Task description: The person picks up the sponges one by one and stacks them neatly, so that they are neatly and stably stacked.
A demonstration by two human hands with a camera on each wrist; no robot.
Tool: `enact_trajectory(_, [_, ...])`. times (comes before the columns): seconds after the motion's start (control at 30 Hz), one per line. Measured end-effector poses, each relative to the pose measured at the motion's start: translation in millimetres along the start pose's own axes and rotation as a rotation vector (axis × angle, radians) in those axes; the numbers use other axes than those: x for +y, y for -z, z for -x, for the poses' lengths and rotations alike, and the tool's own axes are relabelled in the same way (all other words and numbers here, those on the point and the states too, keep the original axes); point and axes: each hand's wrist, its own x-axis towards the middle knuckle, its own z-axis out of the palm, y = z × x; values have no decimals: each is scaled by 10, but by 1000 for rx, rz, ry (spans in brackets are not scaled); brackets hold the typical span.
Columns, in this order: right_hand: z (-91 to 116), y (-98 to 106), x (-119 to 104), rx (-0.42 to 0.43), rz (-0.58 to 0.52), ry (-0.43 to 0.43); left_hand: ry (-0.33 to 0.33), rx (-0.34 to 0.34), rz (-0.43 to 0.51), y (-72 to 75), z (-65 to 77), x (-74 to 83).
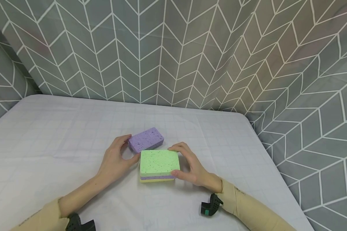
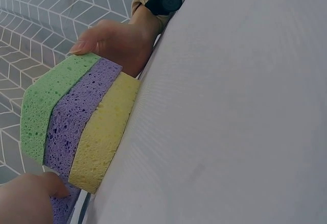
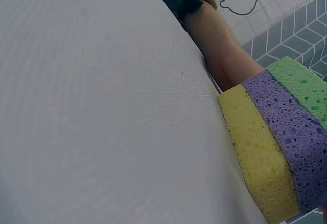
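Three sponges form a stack on the bed-like white surface: a green sponge (image 1: 159,162) on top, a purple sponge (image 2: 84,109) in the middle and a yellow sponge (image 3: 260,163) at the bottom. My right hand (image 1: 192,168) holds the green one by its right side, thumb at the near edge and fingers at the far edge. Behind the stack, a second purple sponge (image 1: 146,140) lies at an angle. My left hand (image 1: 114,158) grips its left end between thumb and fingers. In the left wrist view, the left thumb (image 2: 53,185) is against that purple sponge, which is mostly hidden.
A white cloth (image 1: 60,128) covers the flat surface, which has rounded far corners. Grey curtains (image 1: 150,51) with white lines hang behind it and at both sides. Black wrist cameras (image 1: 211,205) sit on both forearms, over beige sleeves.
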Motion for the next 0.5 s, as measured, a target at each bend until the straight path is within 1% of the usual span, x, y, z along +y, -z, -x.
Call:
enact_trajectory(0.3, [4, -1, 9, 0, 5, 5, -17, 24, 8, 5, 7, 16])
enact_trajectory(0.5, [2, 1, 13, -2, 3, 7, -36, 57, 23, 11, 11, 35])
